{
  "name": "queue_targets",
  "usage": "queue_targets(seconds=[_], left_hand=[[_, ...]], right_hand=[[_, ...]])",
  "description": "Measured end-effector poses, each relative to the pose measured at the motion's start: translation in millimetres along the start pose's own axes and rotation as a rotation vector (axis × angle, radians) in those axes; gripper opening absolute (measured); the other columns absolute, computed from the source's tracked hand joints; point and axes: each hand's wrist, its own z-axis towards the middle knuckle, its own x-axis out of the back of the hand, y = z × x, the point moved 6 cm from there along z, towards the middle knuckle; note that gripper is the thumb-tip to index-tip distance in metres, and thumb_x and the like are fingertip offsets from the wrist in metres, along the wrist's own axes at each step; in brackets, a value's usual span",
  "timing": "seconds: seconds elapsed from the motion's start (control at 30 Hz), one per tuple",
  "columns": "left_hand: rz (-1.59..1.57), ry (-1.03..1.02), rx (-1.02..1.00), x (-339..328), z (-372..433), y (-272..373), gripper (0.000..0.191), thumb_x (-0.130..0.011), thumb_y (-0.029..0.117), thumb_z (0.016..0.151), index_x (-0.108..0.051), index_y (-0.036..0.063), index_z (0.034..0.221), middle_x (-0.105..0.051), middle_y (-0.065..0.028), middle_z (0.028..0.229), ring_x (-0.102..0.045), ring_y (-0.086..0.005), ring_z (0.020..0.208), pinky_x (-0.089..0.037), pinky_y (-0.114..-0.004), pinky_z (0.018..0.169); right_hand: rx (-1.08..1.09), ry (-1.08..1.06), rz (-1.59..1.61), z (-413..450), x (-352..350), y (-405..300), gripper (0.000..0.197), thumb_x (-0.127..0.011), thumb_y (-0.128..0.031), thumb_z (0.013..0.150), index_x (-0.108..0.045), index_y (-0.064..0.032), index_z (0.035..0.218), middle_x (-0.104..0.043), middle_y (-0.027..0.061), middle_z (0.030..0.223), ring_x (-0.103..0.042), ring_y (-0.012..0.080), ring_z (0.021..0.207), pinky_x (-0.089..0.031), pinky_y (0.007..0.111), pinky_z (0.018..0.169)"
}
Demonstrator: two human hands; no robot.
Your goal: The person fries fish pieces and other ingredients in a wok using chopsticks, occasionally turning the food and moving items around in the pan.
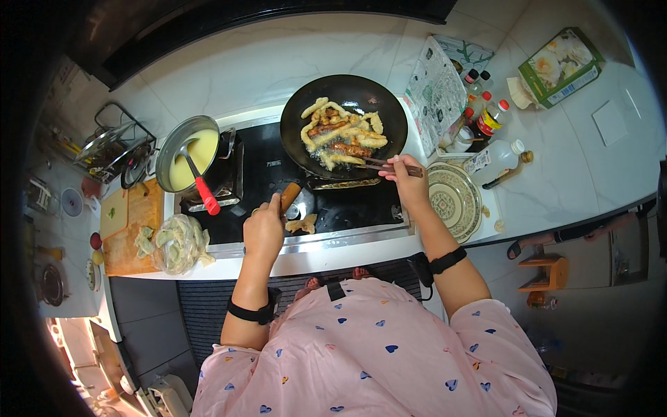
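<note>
My right hand grips brown chopsticks, their tips among the frying food at the wok's near side. In the black wok, pale battered strips and several browner pieces lie in bubbling oil. My left hand is closed around a brown wooden handle, left of and nearer me than the wok. Whether this handle joins the wok, I cannot tell. Just right of that hand, a crumpled tan scrap rests on the black glass cooktop.
Left of the wok stands a pot of pale yellow liquid with a red-handled ladle. A plastic bag of green food sits by a wooden cutting board. On the right are patterned plates, sauce bottles and a folding splash guard.
</note>
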Motion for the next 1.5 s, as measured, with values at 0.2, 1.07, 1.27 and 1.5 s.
queue_targets(seconds=[0.2, 1.07, 1.27, 1.5], left_hand=[[0.011, -0.013, 0.012, 1.3, -0.5, 0.6, 0.048, -0.068, 0.016, 0.074, -0.056, 0.0051, 0.119, -0.062, -0.0112, 0.083, -0.062, -0.0292, 0.074, -0.049, -0.039, 0.064], [0.020, -0.041, 0.016, -0.5, -0.9, -0.5, 0.048, -0.067, 0.016, 0.074, -0.054, 0.0053, 0.119, -0.062, -0.0118, 0.085, -0.063, -0.0296, 0.074, -0.050, -0.039, 0.063], [-0.007, -0.057, 0.036, -1.0, 1.4, -0.9, 0.048, -0.067, 0.014, 0.075, -0.053, 0.0069, 0.120, -0.062, -0.0126, 0.088, -0.062, -0.0317, 0.077, -0.049, -0.041, 0.065], [0.014, -0.012, 0.009, -0.2, 0.3, -0.2, 0.046, -0.066, 0.014, 0.074, -0.056, 0.0050, 0.118, -0.062, -0.0116, 0.084, -0.063, -0.0292, 0.074, -0.050, -0.039, 0.064]], right_hand=[[0.210, -0.123, -0.230, -14.0, -13.4, -15.9, 0.013, -0.053, -0.011, 0.091, -0.057, 0.0017, 0.089, -0.064, 0.0092, 0.078, -0.066, 0.0155, 0.071, -0.051, 0.024, 0.061], [0.199, -0.040, -0.321, -13.1, -11.6, -15.7, 0.016, -0.050, -0.013, 0.093, -0.057, 0.0012, 0.087, -0.063, 0.0069, 0.078, -0.063, 0.0116, 0.066, -0.049, 0.023, 0.060], [0.063, 0.044, -0.046, -5.3, -5.6, -8.3, 0.018, -0.051, -0.012, 0.091, -0.057, 0.0027, 0.084, -0.063, 0.0087, 0.070, -0.066, 0.0159, 0.064, -0.051, 0.025, 0.056], [0.041, 0.092, -0.064, -5.9, -0.6, -12.8, 0.015, -0.050, -0.011, 0.090, -0.056, 0.0023, 0.087, -0.063, 0.0091, 0.074, -0.066, 0.0168, 0.062, -0.051, 0.025, 0.056]])
